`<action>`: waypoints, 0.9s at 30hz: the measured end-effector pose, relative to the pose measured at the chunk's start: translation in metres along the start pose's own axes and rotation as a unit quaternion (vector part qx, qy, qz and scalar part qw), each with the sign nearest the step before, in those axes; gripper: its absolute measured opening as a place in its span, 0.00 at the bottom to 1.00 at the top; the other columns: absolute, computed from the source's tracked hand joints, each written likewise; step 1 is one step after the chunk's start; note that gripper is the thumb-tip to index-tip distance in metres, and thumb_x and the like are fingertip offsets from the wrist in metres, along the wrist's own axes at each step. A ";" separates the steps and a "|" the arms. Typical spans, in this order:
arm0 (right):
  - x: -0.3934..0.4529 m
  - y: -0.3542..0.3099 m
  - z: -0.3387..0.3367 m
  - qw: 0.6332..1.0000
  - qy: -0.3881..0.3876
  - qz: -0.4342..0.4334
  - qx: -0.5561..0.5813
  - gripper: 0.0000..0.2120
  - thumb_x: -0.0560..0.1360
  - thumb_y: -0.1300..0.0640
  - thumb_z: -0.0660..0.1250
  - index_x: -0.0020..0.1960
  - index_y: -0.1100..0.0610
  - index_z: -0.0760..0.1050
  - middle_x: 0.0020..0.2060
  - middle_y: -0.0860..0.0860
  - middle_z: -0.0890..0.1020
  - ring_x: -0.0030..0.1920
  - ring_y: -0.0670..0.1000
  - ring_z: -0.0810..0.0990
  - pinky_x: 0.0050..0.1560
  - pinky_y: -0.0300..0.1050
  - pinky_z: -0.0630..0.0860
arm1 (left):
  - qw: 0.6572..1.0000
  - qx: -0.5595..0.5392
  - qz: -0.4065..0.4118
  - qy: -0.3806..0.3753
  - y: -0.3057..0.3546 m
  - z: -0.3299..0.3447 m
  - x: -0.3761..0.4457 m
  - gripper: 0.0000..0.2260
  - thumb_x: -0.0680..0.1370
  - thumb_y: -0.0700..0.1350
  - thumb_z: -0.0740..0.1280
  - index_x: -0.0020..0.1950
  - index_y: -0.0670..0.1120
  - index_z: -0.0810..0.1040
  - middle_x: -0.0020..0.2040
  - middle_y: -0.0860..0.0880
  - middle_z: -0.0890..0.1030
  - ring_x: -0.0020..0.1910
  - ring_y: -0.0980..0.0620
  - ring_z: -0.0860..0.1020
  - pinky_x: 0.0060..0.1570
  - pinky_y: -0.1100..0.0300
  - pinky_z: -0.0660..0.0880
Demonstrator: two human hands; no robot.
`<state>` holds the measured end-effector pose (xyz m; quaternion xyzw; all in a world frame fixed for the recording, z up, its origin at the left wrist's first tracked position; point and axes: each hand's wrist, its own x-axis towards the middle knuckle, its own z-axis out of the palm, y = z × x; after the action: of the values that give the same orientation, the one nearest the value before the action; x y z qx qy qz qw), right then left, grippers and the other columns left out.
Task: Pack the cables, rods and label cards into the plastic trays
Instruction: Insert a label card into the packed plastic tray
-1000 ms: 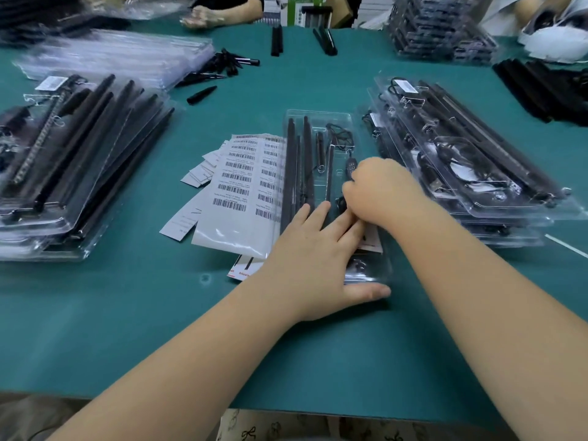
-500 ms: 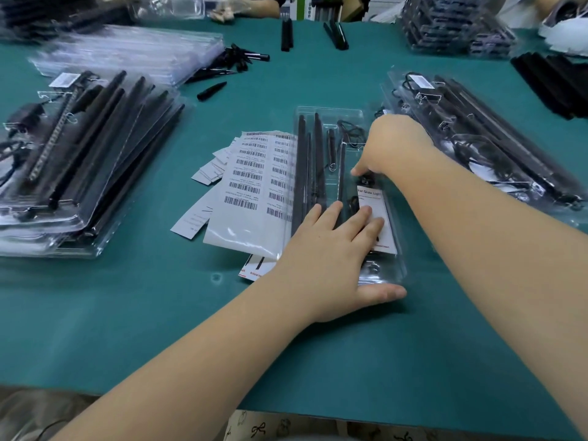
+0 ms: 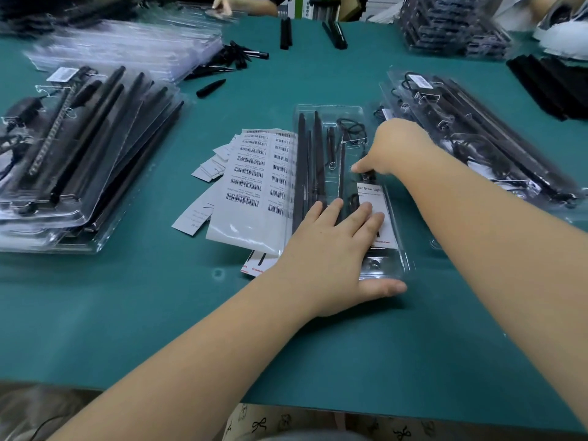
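Left hand lies flat, fingers spread, on the center tray; right hand pinches something dark inside. Barcode sheets crowd its left, packed stacks right.

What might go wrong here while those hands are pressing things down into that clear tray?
The barcode sheet overlaps the clear tray's left edge, so it might get dragged or creased if the tray slides. The left hand lies flat over the white card and rods, hiding whether they sit properly. The right hand presses by a loose cable, which could perhaps get pinched.
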<state>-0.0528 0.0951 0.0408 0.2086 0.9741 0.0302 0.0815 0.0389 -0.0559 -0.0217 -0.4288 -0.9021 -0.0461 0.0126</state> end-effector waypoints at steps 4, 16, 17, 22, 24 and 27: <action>-0.001 0.011 -0.003 0.993 -0.045 0.007 0.106 0.24 0.72 0.43 0.70 0.33 0.61 0.66 0.32 0.56 0.72 0.32 0.56 0.72 0.38 0.45 0.71 | 1.000 -0.011 0.001 -0.005 -0.001 -0.001 -0.001 0.42 0.72 0.73 0.50 0.79 0.51 0.45 0.79 0.52 0.48 0.77 0.44 0.48 0.74 0.48 0.41; 0.000 0.009 0.009 0.810 -0.142 0.147 0.550 0.13 0.79 0.57 0.52 0.48 0.57 0.74 0.29 0.49 0.67 0.26 0.45 0.62 0.24 0.35 0.63 | 1.000 0.002 -0.025 -0.007 0.002 0.001 0.000 0.42 0.72 0.73 0.48 0.79 0.51 0.43 0.79 0.51 0.46 0.77 0.44 0.47 0.73 0.46 0.41; 0.000 0.009 0.010 0.820 -0.126 0.143 0.540 0.12 0.79 0.57 0.53 0.43 0.57 0.73 0.29 0.50 0.68 0.25 0.46 0.62 0.24 0.34 0.62 | 1.000 0.002 -0.024 -0.007 0.002 0.001 0.000 0.42 0.72 0.73 0.48 0.79 0.51 0.44 0.79 0.51 0.47 0.77 0.43 0.47 0.73 0.46 0.41; 0.001 0.007 0.024 0.899 -0.009 0.106 0.425 0.07 0.74 0.59 0.62 0.42 0.61 0.76 0.37 0.55 0.80 0.32 0.53 0.76 0.41 0.45 0.79 | 1.000 0.003 -0.023 -0.003 0.002 0.001 0.001 0.42 0.72 0.73 0.48 0.79 0.51 0.45 0.79 0.51 0.48 0.76 0.43 0.48 0.73 0.46 0.41; 0.001 0.006 0.027 0.934 0.038 0.096 0.342 0.08 0.75 0.57 0.62 0.45 0.62 0.75 0.38 0.56 0.80 0.39 0.56 0.77 0.45 0.47 0.78 | 1.000 0.006 -0.023 0.000 0.002 0.001 0.001 0.42 0.72 0.73 0.48 0.79 0.51 0.45 0.79 0.51 0.48 0.76 0.43 0.49 0.73 0.46 0.42; 0.000 0.005 0.028 0.954 0.078 0.069 0.280 0.11 0.75 0.55 0.61 0.37 0.60 0.68 0.33 0.54 0.74 0.40 0.57 0.74 0.37 0.43 0.67 | 1.000 0.008 -0.022 0.000 0.003 0.001 0.001 0.42 0.72 0.73 0.48 0.79 0.51 0.46 0.79 0.51 0.49 0.76 0.43 0.49 0.73 0.46 0.42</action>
<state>-0.0457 0.1004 0.0136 0.2866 0.9302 -0.2218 -0.0585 0.0407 -0.0537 -0.0221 -0.4087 -0.9117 -0.0396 0.0152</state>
